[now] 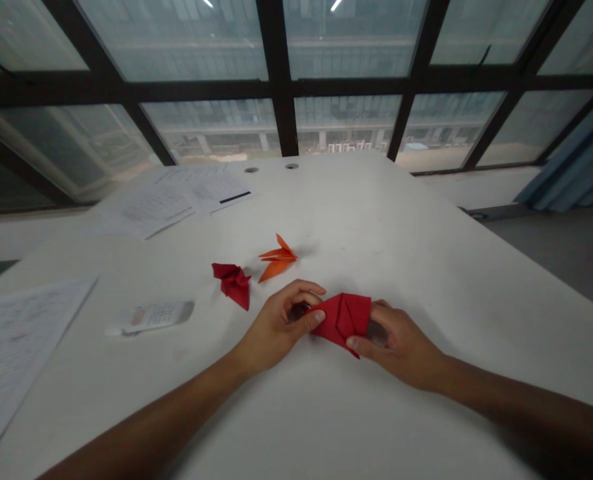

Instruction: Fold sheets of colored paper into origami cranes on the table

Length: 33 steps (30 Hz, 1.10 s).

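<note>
A piece of folded red paper (343,316) is held up between both hands, low over the white table (376,220). My left hand (289,317) pinches its left corner, thumb on the near face and fingers curled behind. At its right side, my right hand (399,343) grips the paper with the thumb at the lower edge; those fingers are partly hidden behind it. Creases and a folded flap show on the side facing me. Just beyond my left hand lie an orange origami figure (279,259) with pointed tips and a red origami figure (234,283).
A white and grey packet-like object (151,317), its print blurred, lies left of my left hand. Printed sheets (166,197) spread over the far left, and another sheet (21,340) lies at the near left. Windows (346,123) stand behind the table; a blue curtain (576,160) hangs right.
</note>
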Each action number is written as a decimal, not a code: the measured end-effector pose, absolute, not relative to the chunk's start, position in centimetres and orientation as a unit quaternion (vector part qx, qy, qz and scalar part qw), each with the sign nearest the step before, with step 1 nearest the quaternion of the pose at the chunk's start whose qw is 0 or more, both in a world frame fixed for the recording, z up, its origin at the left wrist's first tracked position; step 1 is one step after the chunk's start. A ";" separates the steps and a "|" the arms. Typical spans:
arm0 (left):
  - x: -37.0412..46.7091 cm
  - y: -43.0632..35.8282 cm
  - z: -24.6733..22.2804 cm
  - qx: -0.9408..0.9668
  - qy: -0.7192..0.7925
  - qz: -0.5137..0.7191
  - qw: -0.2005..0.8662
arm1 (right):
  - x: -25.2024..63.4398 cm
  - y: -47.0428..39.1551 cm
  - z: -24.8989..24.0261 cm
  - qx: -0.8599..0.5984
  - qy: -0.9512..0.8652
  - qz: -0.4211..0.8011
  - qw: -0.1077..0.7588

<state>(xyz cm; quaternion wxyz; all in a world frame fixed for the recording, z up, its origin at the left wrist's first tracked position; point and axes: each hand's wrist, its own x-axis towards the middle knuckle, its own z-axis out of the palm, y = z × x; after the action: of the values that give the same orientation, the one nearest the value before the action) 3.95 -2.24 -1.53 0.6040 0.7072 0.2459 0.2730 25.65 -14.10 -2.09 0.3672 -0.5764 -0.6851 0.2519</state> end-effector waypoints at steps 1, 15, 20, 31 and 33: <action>3.9 -2.3 -1.5 0.709 0.245 0.272 0.602 | 25.6 -14.1 -2.1 -0.577 -0.682 0.257 0.369; 4.0 -2.8 -1.0 0.791 0.253 0.250 0.498 | 25.5 -14.1 -1.8 -0.569 -0.584 0.386 0.433; 3.9 -3.3 -0.8 0.768 0.233 0.244 0.545 | 25.3 -14.0 -1.9 -0.554 -0.523 0.435 0.480; 3.9 -3.1 -0.8 0.788 0.323 0.219 0.477 | 25.3 -14.2 -2.9 -0.563 -0.637 0.253 0.461; 4.0 -3.3 -0.4 0.793 0.316 0.214 0.475 | 25.3 -14.3 -2.7 -0.572 -0.660 0.211 0.440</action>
<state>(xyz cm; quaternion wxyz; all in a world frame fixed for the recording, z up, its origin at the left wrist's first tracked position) 4.03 -3.29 -0.39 0.4753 0.7929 0.3157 0.2139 25.31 -14.33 -2.71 0.4403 -0.5715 -0.6597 0.2105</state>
